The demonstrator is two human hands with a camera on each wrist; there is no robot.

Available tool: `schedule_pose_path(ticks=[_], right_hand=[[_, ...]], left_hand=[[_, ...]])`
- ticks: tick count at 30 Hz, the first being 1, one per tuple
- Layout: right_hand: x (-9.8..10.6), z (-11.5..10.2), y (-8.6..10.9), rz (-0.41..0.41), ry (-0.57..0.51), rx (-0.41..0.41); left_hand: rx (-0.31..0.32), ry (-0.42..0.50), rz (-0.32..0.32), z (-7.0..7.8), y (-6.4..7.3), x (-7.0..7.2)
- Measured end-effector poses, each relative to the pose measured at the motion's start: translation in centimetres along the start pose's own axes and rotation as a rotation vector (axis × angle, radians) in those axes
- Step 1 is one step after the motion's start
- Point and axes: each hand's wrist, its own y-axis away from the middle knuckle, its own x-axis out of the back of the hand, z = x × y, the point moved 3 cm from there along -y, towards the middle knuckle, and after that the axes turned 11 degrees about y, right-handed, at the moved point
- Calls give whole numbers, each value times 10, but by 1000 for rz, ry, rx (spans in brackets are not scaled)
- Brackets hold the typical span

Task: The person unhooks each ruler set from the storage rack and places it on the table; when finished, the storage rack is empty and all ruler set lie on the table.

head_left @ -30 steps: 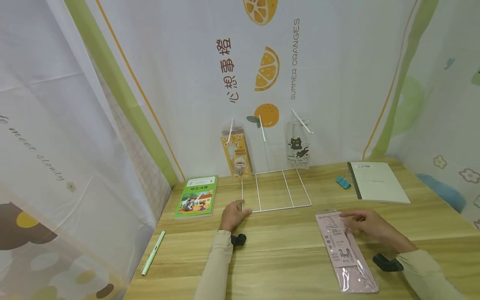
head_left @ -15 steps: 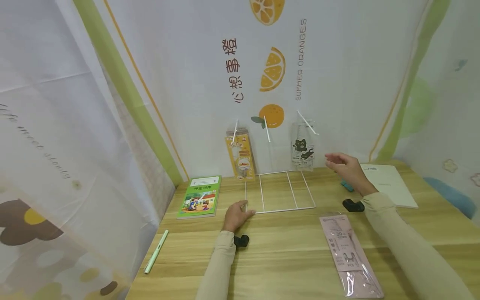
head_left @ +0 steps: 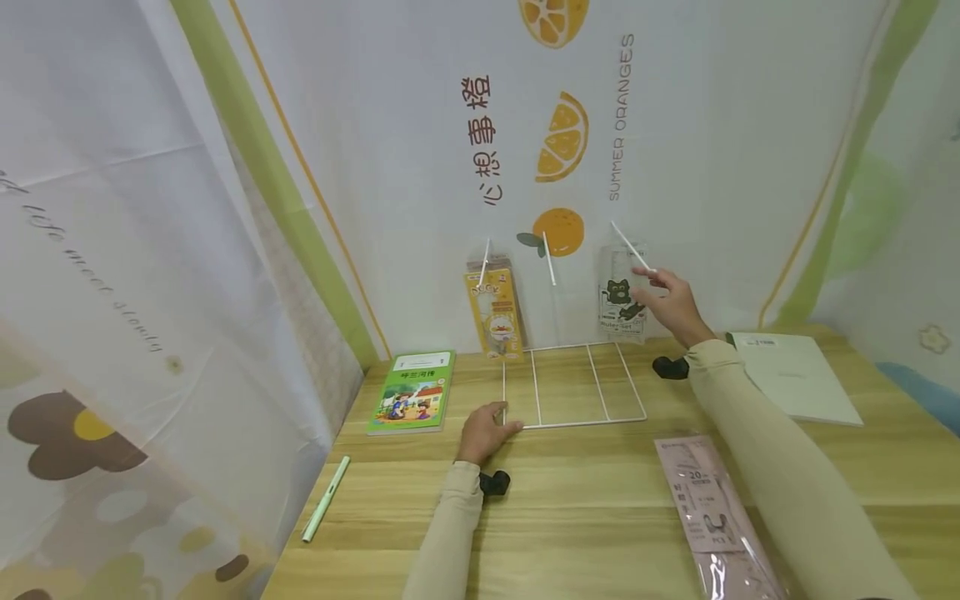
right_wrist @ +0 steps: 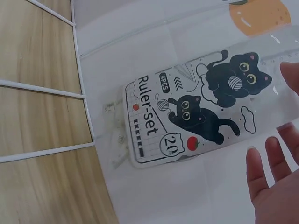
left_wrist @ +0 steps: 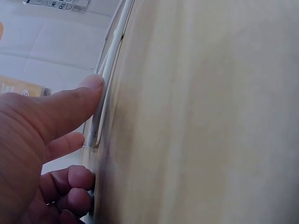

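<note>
A white wire display rack (head_left: 583, 424) stands at the back of the table, with three prongs jutting forward. My left hand (head_left: 483, 432) pinches its front left base corner, thumb on the wire in the left wrist view. From the right prong hangs a clear ruler-set pack (right_wrist: 187, 112) printed with black cats. My right hand (head_left: 675, 308) is raised beside that pack, near the prong's tip. Its thumb overlaps the pack's upper part and its fingers are spread apart below in the right wrist view. A yellow duck-printed pack (head_left: 495, 321) hangs from the left prong; the middle prong (head_left: 550, 258) is bare.
A pink pack (head_left: 701, 500) lies at front right, partly behind the right sleeve. The pale notebook (head_left: 798, 379) is at back right. To the left are a green picture-cover book (head_left: 411, 396) and a light green pen (head_left: 326, 500). A printed curtain (head_left: 405, 167) hangs behind.
My right hand has left the pink pack, risen and moved left to the ruler-set pack on the right prong. The left hand stays on the rack's corner. The view has shifted slightly.
</note>
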Motion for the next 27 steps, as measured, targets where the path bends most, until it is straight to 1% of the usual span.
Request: schedule_pose_path(ticks=[3, 6, 13, 18, 27], right_hand=[[-2, 1, -2, 5, -18, -24], [-3, 2, -4, 19, -30, -27], [-3, 0, -4, 62, -48, 14], [-1, 0, 1, 74, -55, 49], [3, 0, 13, 97, -71, 83]], left_hand=[[-7, 4, 7, 1, 2, -1], [-15, -4, 12, 3, 3, -1], [-15, -9, 13, 4, 2, 0], [-2, -8, 15, 3, 1, 0], [-6, 2, 14, 2, 2, 0]])
